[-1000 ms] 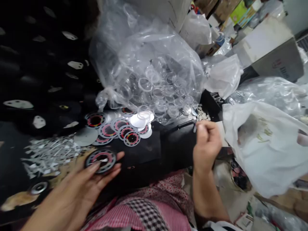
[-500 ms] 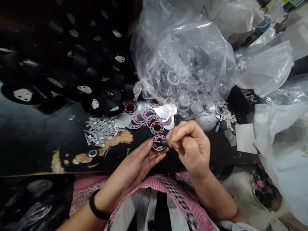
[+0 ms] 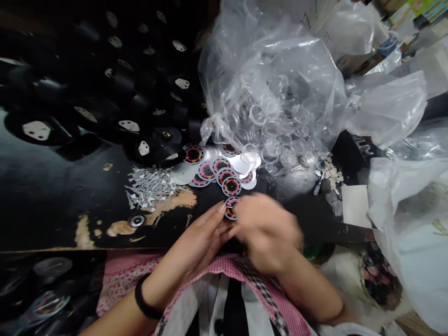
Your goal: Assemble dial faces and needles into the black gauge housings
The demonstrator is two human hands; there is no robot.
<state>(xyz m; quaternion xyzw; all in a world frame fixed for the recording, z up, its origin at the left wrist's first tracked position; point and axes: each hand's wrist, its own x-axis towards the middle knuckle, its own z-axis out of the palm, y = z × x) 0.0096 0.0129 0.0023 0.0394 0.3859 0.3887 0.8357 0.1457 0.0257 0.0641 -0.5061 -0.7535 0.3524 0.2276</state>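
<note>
A gauge dial (image 3: 230,208) with a black centre, red markings and a white pointer sits between the thumb and fingers of my left hand (image 3: 210,228), at the table's front. My right hand (image 3: 268,228), smeared by motion, covers the dial's right side. Its fingers are too blurred to show what they hold. Just beyond, several loose dials (image 3: 231,186) overlap with plain white discs (image 3: 183,174). Left of them lies a heap of small white pointers (image 3: 150,186).
A clear plastic bag (image 3: 273,60) of transparent rings and lenses lies behind the dials. Black round housings (image 3: 37,130) crowd the left. Toward the right are a small screwdriver (image 3: 318,186), pale chips (image 3: 332,172) and a white card (image 3: 355,205). A ringed metal part (image 3: 136,220) lies front left.
My right hand has turned and moved down over the dial, and the dark tool tip seen in it before is hidden. My left hand keeps the dial in nearly the same place.
</note>
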